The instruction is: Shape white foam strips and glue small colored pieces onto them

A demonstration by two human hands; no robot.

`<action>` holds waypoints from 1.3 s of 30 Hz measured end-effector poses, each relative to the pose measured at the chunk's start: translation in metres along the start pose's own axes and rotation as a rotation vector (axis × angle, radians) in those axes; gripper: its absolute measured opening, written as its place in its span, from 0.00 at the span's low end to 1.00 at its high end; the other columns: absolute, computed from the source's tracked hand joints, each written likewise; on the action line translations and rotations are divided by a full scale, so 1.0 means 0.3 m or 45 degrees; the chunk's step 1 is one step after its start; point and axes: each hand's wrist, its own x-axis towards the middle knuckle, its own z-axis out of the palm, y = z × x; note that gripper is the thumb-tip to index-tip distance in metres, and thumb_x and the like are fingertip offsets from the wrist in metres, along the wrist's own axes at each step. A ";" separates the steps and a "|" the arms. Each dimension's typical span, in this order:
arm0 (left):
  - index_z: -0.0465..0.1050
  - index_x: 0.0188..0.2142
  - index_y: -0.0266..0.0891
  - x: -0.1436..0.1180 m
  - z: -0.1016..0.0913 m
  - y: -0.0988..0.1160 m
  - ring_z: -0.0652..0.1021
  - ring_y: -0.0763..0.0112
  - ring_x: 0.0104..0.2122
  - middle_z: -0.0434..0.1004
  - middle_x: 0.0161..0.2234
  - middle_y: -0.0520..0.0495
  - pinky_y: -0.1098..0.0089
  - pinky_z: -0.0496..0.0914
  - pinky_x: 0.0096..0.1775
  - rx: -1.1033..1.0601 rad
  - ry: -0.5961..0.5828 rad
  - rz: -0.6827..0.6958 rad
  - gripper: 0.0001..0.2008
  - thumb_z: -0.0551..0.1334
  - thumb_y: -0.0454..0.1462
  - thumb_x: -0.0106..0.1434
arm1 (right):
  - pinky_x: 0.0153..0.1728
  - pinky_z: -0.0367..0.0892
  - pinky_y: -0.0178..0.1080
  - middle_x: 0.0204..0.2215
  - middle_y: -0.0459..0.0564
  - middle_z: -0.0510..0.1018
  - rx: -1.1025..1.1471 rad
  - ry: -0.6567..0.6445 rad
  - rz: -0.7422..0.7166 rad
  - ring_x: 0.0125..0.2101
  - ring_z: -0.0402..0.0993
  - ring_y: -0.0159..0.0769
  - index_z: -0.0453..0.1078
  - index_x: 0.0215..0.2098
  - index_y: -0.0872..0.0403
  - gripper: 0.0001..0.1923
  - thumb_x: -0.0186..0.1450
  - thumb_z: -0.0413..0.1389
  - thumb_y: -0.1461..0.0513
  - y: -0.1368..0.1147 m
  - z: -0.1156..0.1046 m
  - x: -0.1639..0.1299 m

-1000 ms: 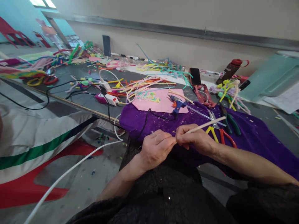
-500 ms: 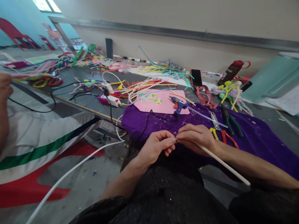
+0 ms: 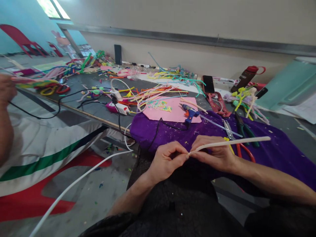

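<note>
Stick: I see a cream pipe cleaner [image 3: 229, 142] over the purple cloth [image 3: 271, 148].
Hands: my left hand [image 3: 168, 159] pinches its tip; my right hand [image 3: 214, 153] grips beside.
Handling: light, bendy, I judge; hold near the tip.

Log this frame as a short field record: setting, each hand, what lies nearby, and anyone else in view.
setting: craft table strewn with coloured pipe cleaners
left hand: pinches the near end of the white pipe cleaner
right hand: grips the same stem, which runs out to the right
work surface: purple cloth over the table edge
nearby: blue glue gun on pink sheet, scissors, red-handled pliers, phone, bottle
other person: a hand at the left edge
</note>
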 end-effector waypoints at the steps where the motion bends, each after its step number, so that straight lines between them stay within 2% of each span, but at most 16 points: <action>1: 0.72 0.28 0.37 -0.001 -0.002 -0.002 0.72 0.76 0.25 0.73 0.25 0.49 0.73 0.67 0.29 0.200 0.065 0.156 0.05 0.60 0.36 0.57 | 0.26 0.65 0.33 0.24 0.48 0.74 0.058 0.019 0.082 0.25 0.69 0.29 0.71 0.30 0.57 0.04 0.60 0.55 0.63 0.003 0.005 -0.001; 4: 0.72 0.31 0.38 0.004 0.002 -0.029 0.73 0.73 0.30 0.75 0.28 0.48 0.71 0.68 0.35 0.710 0.241 0.558 0.04 0.59 0.32 0.57 | 0.23 0.62 0.31 0.21 0.46 0.72 0.144 0.043 0.338 0.23 0.67 0.28 0.71 0.26 0.58 0.07 0.59 0.55 0.62 0.024 0.021 0.001; 7: 0.72 0.33 0.36 0.021 0.015 -0.076 0.73 0.71 0.30 0.76 0.29 0.47 0.70 0.68 0.35 1.015 0.308 0.765 0.05 0.59 0.30 0.56 | 0.17 0.57 0.29 0.17 0.42 0.67 0.289 0.033 0.658 0.17 0.62 0.24 0.68 0.22 0.58 0.09 0.58 0.55 0.61 0.058 0.036 0.010; 10: 0.72 0.32 0.36 0.044 0.023 -0.108 0.73 0.71 0.29 0.76 0.28 0.46 0.69 0.68 0.34 1.095 0.301 0.761 0.04 0.59 0.30 0.57 | 0.12 0.52 0.28 0.14 0.40 0.64 0.601 -0.003 0.941 0.12 0.57 0.22 0.64 0.20 0.57 0.11 0.56 0.55 0.59 0.089 0.048 0.025; 13: 0.72 0.30 0.37 0.061 0.017 -0.105 0.73 0.72 0.29 0.75 0.28 0.47 0.70 0.67 0.34 0.891 0.282 0.515 0.04 0.58 0.34 0.58 | 0.12 0.50 0.28 0.15 0.41 0.65 0.773 -0.054 0.996 0.12 0.57 0.22 0.63 0.21 0.58 0.14 0.58 0.54 0.56 0.103 0.048 0.033; 16: 0.70 0.29 0.37 0.069 -0.002 -0.079 0.71 0.76 0.24 0.72 0.24 0.50 0.73 0.66 0.28 0.381 0.205 0.065 0.08 0.57 0.39 0.59 | 0.14 0.54 0.28 0.17 0.42 0.66 0.643 -0.043 0.818 0.14 0.60 0.22 0.63 0.22 0.57 0.16 0.60 0.52 0.54 0.099 0.029 0.031; 19: 0.69 0.29 0.36 0.070 -0.019 -0.055 0.67 0.79 0.19 0.69 0.22 0.53 0.76 0.64 0.23 -0.113 0.170 -0.272 0.11 0.59 0.43 0.58 | 0.17 0.58 0.30 0.17 0.43 0.66 0.274 0.072 0.525 0.16 0.62 0.25 0.64 0.22 0.57 0.16 0.63 0.50 0.55 0.088 -0.005 0.023; 21: 0.69 0.29 0.35 0.069 -0.021 -0.045 0.67 0.80 0.19 0.69 0.22 0.53 0.77 0.63 0.22 -0.236 0.153 -0.358 0.12 0.60 0.43 0.56 | 0.24 0.63 0.32 0.21 0.46 0.70 -0.078 0.161 0.236 0.22 0.67 0.28 0.67 0.26 0.56 0.12 0.63 0.51 0.58 0.082 -0.028 0.019; 23: 0.70 0.29 0.35 0.066 -0.018 -0.039 0.67 0.80 0.19 0.69 0.21 0.53 0.77 0.62 0.22 -0.229 0.104 -0.367 0.12 0.61 0.43 0.55 | 0.31 0.66 0.35 0.30 0.51 0.75 -0.453 0.192 -0.089 0.31 0.71 0.32 0.70 0.34 0.55 0.07 0.62 0.53 0.60 0.079 -0.044 0.016; 26: 0.71 0.29 0.36 0.062 -0.009 -0.031 0.67 0.80 0.20 0.69 0.22 0.54 0.76 0.62 0.24 -0.132 0.035 -0.313 0.10 0.61 0.41 0.55 | 0.33 0.66 0.35 0.38 0.52 0.75 -0.860 0.060 -0.410 0.36 0.72 0.34 0.69 0.42 0.52 0.10 0.62 0.52 0.63 0.076 -0.051 0.013; 30: 0.72 0.29 0.36 0.063 -0.007 -0.027 0.67 0.79 0.21 0.70 0.23 0.53 0.76 0.62 0.25 0.016 0.021 -0.254 0.08 0.61 0.40 0.55 | 0.29 0.64 0.34 0.35 0.51 0.75 -1.039 -0.118 -0.498 0.31 0.71 0.32 0.69 0.40 0.54 0.09 0.64 0.49 0.65 0.069 -0.047 0.008; 32: 0.72 0.29 0.36 0.067 -0.012 -0.028 0.67 0.79 0.21 0.70 0.23 0.53 0.76 0.63 0.24 -0.017 0.006 -0.277 0.09 0.62 0.41 0.55 | 0.28 0.64 0.34 0.35 0.51 0.75 -1.058 -0.157 -0.524 0.30 0.71 0.32 0.69 0.39 0.55 0.09 0.64 0.48 0.66 0.066 -0.050 0.007; 39: 0.71 0.33 0.32 0.090 -0.033 -0.040 0.70 0.78 0.17 0.73 0.24 0.47 0.78 0.61 0.16 -0.602 -0.034 -0.566 0.22 0.57 0.51 0.56 | 0.27 0.62 0.34 0.35 0.51 0.76 -1.146 -0.012 -0.603 0.30 0.70 0.31 0.67 0.43 0.54 0.10 0.64 0.48 0.65 0.056 -0.076 -0.004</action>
